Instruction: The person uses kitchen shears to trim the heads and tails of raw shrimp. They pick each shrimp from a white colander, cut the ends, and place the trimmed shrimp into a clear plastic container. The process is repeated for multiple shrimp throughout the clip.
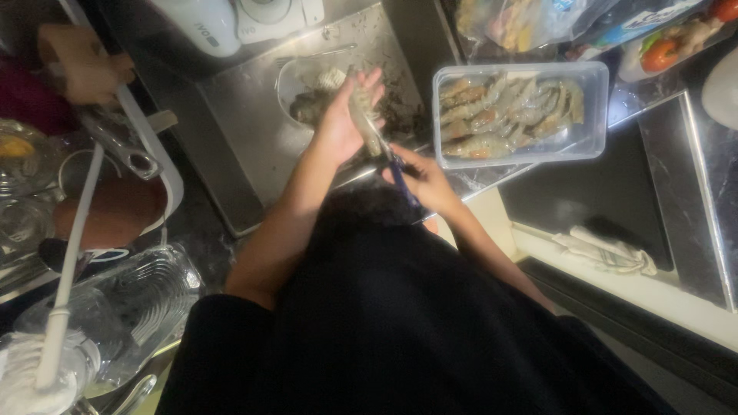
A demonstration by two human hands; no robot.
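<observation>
My left hand is over the steel sink and holds a raw shrimp lengthwise in its fingers. My right hand grips blue-handled scissors whose blades reach up to the shrimp. Just right of both hands stands a clear plastic container filled with several raw shrimp. Behind my left hand, a glass bowl in the sink holds shrimp scraps.
A white appliance sits behind the sink. Bagged food and tomatoes lie at the top right. A dark stovetop and a folded cloth are on the right. Clear plastic tubs, glassware and a white hose crowd the left.
</observation>
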